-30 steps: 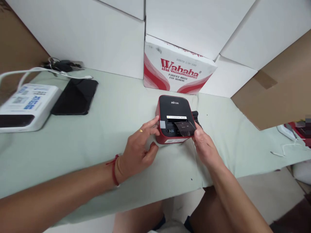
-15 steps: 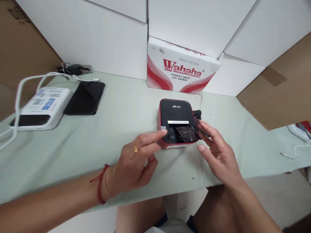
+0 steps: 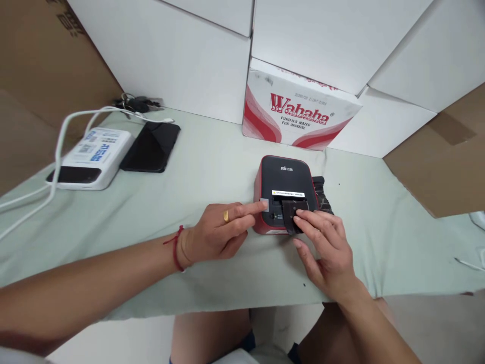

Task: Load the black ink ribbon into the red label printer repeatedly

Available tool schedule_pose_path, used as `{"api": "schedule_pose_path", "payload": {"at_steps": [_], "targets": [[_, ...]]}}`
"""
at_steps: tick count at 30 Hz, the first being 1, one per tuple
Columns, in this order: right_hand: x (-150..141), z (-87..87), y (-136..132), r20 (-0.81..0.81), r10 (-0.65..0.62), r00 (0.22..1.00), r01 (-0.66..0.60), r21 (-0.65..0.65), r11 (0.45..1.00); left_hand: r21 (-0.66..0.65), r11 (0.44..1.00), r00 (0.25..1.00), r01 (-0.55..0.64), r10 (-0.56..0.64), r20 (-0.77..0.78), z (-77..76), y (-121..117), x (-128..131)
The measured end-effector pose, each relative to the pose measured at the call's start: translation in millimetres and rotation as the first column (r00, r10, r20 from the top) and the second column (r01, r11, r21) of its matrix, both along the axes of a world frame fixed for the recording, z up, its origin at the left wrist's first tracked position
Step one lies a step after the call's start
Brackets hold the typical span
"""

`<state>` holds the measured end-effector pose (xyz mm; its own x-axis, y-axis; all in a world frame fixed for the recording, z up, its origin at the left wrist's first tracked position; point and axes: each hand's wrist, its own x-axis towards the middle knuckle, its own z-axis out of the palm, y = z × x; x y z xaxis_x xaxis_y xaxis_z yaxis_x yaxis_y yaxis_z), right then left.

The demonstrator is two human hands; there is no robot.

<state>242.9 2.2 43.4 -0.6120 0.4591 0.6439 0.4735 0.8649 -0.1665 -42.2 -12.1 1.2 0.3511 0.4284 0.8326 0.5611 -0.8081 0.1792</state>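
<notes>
A small black-and-red label printer (image 3: pixel 287 179) sits on the cloth-covered table in front of me. From its slot a dark label strip (image 3: pixel 291 215) hangs over the front edge. The stretched index finger of my left hand (image 3: pixel 223 230) touches a grey tab (image 3: pixel 264 205) on the printer's left side; its other fingers are partly bent, with nothing visible in them. My right hand (image 3: pixel 328 247) rests its fingertips flat on the strip, thumb held apart below. Part of the strip is covered by these fingers. Behind the printer's right side lies a crumpled dark piece (image 3: pixel 322 194), partly hidden.
To the left are a white power bank (image 3: pixel 100 151), a black phone (image 3: pixel 153 146), keys (image 3: pixel 138 103) and a white cable (image 3: pixel 60 136). A Wahaha water carton (image 3: pixel 299 114) stands behind the printer. White boxes (image 3: pixel 204 65) and brown cardboard (image 3: pixel 454 146) enclose the table.
My right hand has moved from beside the printer onto the dark strip, which now bends down over the front. My left index finger stays at the grey tab. The view has shifted slightly.
</notes>
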Motion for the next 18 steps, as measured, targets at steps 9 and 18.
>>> {"api": "schedule_pose_path", "payload": {"at_steps": [9,18], "targets": [[0.2,-9.4,-3.2,0.032,-0.026,0.999,0.025,0.028,0.999,-0.126,0.987,0.994,0.097,-0.089,0.069,-2.3,2.1,3.4],[-2.2,-7.3,-5.7,0.083,-0.003,0.997,0.0,0.036,0.999,-0.05,0.999,0.997,-0.007,0.011,0.077,-3.8,0.0,3.8]]}}
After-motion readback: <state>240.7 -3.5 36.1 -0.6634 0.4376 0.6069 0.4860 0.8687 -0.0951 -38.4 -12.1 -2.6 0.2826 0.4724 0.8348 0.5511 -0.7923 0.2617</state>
